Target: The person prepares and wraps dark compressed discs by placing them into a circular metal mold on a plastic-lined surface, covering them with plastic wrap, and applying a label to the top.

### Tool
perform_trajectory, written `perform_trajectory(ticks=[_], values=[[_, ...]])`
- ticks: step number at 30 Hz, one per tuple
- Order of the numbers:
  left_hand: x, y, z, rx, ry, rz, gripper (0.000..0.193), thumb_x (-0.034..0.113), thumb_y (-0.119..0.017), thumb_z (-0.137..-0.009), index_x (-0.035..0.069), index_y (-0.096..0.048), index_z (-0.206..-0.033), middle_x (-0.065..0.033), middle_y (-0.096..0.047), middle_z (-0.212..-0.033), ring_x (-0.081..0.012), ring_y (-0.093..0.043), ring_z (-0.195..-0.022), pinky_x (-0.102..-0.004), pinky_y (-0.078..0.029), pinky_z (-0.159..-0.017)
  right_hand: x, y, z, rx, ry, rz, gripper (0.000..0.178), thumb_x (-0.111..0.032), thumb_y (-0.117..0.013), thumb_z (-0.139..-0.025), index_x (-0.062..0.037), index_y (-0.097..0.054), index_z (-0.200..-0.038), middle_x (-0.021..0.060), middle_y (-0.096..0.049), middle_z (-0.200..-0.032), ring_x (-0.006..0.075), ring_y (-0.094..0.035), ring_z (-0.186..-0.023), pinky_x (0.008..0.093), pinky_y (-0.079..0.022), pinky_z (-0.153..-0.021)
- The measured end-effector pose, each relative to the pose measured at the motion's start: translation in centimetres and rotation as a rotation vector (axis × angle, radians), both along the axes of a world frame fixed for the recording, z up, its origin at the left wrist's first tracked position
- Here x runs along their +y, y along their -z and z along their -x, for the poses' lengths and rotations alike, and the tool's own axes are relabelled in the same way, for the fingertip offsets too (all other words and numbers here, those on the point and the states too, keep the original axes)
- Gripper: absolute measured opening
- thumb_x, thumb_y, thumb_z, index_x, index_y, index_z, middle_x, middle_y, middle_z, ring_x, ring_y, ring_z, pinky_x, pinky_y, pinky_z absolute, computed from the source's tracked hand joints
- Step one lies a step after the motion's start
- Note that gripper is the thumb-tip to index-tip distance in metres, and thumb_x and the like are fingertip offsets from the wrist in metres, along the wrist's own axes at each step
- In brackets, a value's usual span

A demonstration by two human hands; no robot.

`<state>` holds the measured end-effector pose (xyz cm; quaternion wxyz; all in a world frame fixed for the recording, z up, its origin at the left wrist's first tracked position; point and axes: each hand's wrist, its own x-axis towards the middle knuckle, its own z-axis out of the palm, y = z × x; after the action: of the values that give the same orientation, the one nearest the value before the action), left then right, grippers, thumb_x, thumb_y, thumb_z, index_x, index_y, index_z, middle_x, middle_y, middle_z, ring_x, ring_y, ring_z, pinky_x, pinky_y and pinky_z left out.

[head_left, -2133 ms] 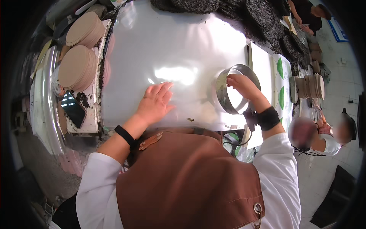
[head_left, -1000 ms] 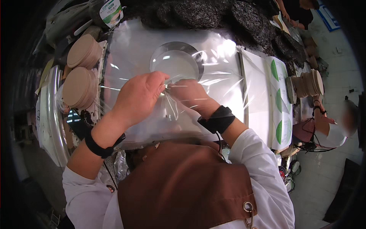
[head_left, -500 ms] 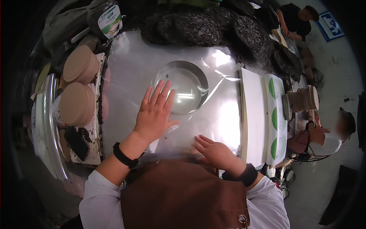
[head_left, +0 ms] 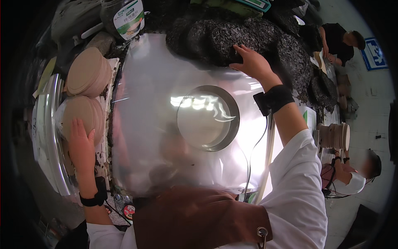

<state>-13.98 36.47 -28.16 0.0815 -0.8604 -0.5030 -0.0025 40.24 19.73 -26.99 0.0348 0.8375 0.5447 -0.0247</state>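
My left hand (head_left: 81, 143) lies with its fingers stretched out on the nearer stack of tan round discs (head_left: 85, 118) at the left. Beyond it stands a second, similar disc stack (head_left: 87, 72). My right hand (head_left: 253, 64) reaches to the far side, thumb apart from the fingers and nothing held. Its fingertips are over or against one of the dark, rough, flaky round slabs (head_left: 226, 41); contact is unclear. Between my hands a round metal ring (head_left: 234, 124) sits on the work surface, which has a glossy clear plastic sheet (head_left: 143, 124) over it.
A jar (head_left: 129, 18) with a green-and-white label stands at the far left. Rolled clear film (head_left: 52, 133) lies along the left edge. Another disc stack (head_left: 338, 137) is at the right. Two people (head_left: 344, 41) (head_left: 352, 172) work on the right. A cable (head_left: 248, 166) hangs from my right wrist.
My left hand has left the sheet beside the ring and moved left onto the disc stack. My right hand has gone from the near edge to the far dark slabs. The view has shifted.
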Motion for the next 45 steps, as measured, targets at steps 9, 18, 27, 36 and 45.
perform_trajectory(ticks=[9, 18, 27, 36, 45], values=[[0.2, -3.0, -1.1, -0.024, 0.103, 0.013, 0.04, 0.024, -0.061, -0.092, -0.002, -0.059, -0.123, -0.0207, -0.061, -0.122, -0.0387, -0.059, -0.108, -0.0449, -0.048, -0.09, -1.0, -3.7, 1.1, 0.088, 0.191, -0.415, 0.045, -0.021, -0.056, -0.085, -0.0212, -0.06, -0.131, 0.0142, -0.068, -0.113, 0.033, -0.064, -0.101, 0.0425, -0.052, -0.086], [3.2, -5.1, -1.5, -0.092, 0.228, -0.114, 0.028, 0.014, -0.054, -0.093, 0.004, -0.064, -0.117, -0.0195, -0.067, -0.109, -0.0381, -0.064, -0.096, -0.044, -0.051, -0.081, -11.5, -9.9, 5.0, 0.825, 0.218, -1.218, 0.03, -0.013, -0.058, -0.094, 0.0025, -0.062, -0.119, 0.0002, -0.067, -0.093, 0.0075, -0.057, -0.081, 0.0228, -0.046, -0.076], [-15.9, 1.4, -20.5, -0.474, 1.04, 0.068, 0.033, 0.011, -0.066, -0.08, 0.004, -0.066, -0.113, -0.0113, -0.067, -0.112, -0.0297, -0.061, -0.11, -0.0383, -0.052, -0.089, -15.0, -6.9, 18.7, 0.325, -0.148, -0.99, 0.05, 0.003, -0.061, -0.08, -0.0067, -0.059, -0.129, 0.0106, -0.062, -0.127, 0.0263, -0.058, -0.117, 0.035, -0.043, -0.103], [-12.0, -3.1, -21.0, -0.458, 0.97, 0.343, 0.081, 0.028, -0.084, -0.068, 0.003, -0.048, -0.136, -0.0134, -0.056, -0.127, -0.036, -0.059, -0.105, -0.0421, -0.051, -0.09, -13.3, -1.4, 19.5, 0.34, -0.459, -0.136, 0.056, -0.019, -0.069, -0.078, -0.0082, -0.057, -0.131, 0.0145, -0.053, -0.139, 0.0347, -0.045, -0.132, 0.0439, -0.04, -0.108], [-11.9, 1.6, -27.3, 0.158, 0.883, 0.388, 0.118, 0.037, -0.093, -0.048, 0.0, -0.035, -0.144, -0.0137, -0.051, -0.123, -0.0304, -0.059, -0.105, -0.0392, -0.056, -0.084, -9.3, 4.3, 18.3, -0.209, -0.224, 0.182, 0.085, -0.04, -0.08, -0.07, 0.0015, -0.047, -0.137, 0.028, -0.051, -0.137, 0.0319, -0.057, -0.112, 0.0343, -0.053, -0.084]])
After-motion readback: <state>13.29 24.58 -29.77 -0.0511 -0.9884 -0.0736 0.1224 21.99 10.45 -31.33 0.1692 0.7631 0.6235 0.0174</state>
